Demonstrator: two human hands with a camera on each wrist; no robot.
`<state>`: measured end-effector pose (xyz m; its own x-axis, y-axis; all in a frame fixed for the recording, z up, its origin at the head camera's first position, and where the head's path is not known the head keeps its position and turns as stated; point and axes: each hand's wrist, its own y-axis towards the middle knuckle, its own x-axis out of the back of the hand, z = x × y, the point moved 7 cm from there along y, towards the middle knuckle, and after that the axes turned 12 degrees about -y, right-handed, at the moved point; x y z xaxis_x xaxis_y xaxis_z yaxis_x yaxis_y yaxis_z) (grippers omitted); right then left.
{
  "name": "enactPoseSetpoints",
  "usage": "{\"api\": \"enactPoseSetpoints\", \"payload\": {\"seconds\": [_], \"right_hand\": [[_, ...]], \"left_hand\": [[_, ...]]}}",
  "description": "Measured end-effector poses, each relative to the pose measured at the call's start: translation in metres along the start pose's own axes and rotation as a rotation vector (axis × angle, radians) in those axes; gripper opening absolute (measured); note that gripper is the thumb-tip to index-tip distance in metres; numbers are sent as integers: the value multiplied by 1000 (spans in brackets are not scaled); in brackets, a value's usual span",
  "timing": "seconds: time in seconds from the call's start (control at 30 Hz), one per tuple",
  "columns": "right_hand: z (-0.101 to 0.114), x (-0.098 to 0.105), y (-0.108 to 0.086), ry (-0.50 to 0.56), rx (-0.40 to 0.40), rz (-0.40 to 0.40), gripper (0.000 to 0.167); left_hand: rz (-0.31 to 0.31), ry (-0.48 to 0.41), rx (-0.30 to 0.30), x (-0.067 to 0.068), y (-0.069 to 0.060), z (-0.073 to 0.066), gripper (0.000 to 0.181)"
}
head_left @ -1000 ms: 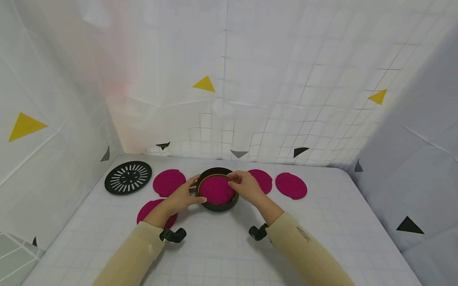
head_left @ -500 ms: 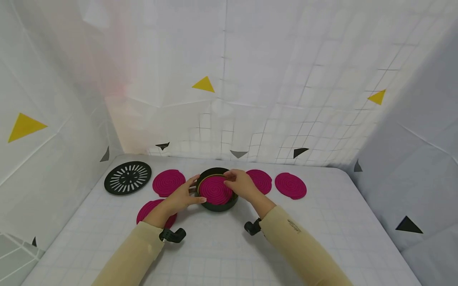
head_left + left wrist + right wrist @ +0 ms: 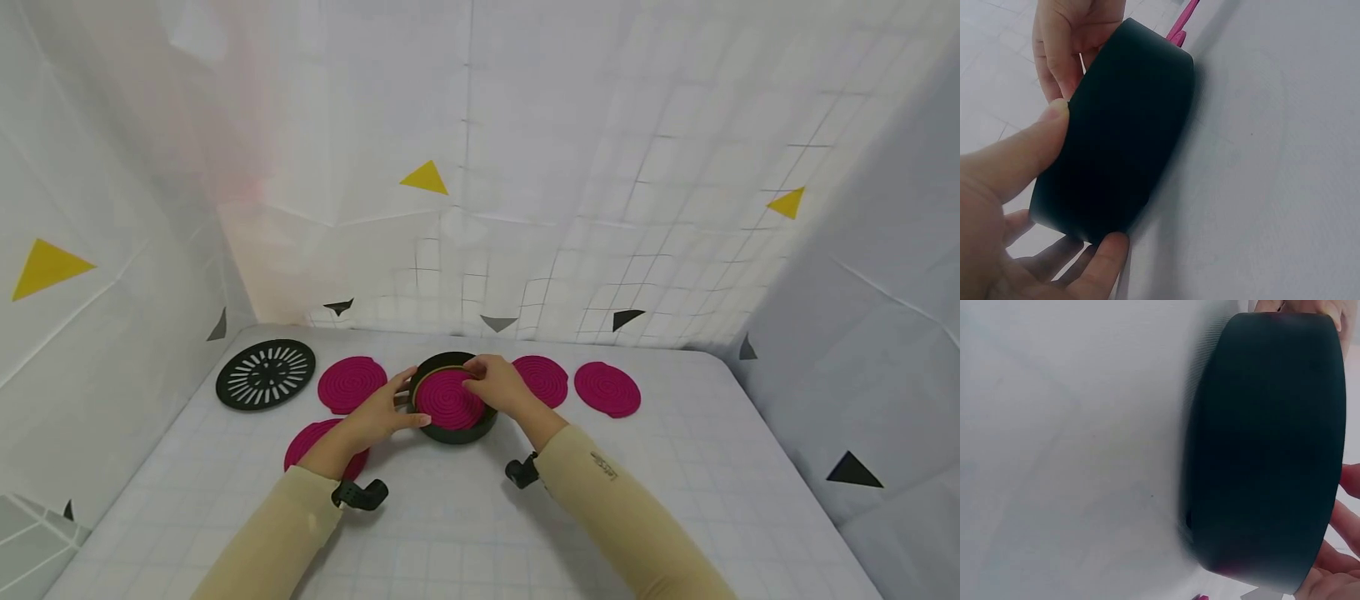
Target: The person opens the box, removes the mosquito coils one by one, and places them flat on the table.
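A round dark green mosquito coil tin (image 3: 457, 437) stands on the table, with a pink mosquito coil (image 3: 447, 403) inside its yellowish inner edge. My left hand (image 3: 381, 415) holds the tin from the left; in the left wrist view its thumb is at the upper rim and its fingers are around the lower side. From the right, my right hand (image 3: 501, 387) pinches the coil's edge near the tin's far right rim, where its fingertips partly hide the coil. In the right wrist view the tin's dark side wall (image 3: 1266, 444) hides those fingertips and the coil.
Two pink coils lie to the left, one farther back (image 3: 352, 384) and a nearer coil (image 3: 303, 443) partly under my left forearm. Two more are on the right, a nearer-in coil (image 3: 545, 380) and an outer coil (image 3: 608, 389). A black slotted lid (image 3: 266, 375) sits at the far left.
My right hand and forearm have shifted a little to the left, and the coil in the tin has turned slightly. The left hand keeps its hold on the tin.
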<state>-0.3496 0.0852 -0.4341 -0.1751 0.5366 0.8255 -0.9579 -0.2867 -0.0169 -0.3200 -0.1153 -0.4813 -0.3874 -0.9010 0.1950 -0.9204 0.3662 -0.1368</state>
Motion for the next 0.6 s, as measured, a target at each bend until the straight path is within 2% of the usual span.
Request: {"api": "enactPoseSetpoints", "payload": {"seconds": [0.6], "right_hand": [[1, -5, 0, -1, -33, 62, 37]], "left_hand": [[-5, -12, 4, -1, -1, 1, 101]]}}
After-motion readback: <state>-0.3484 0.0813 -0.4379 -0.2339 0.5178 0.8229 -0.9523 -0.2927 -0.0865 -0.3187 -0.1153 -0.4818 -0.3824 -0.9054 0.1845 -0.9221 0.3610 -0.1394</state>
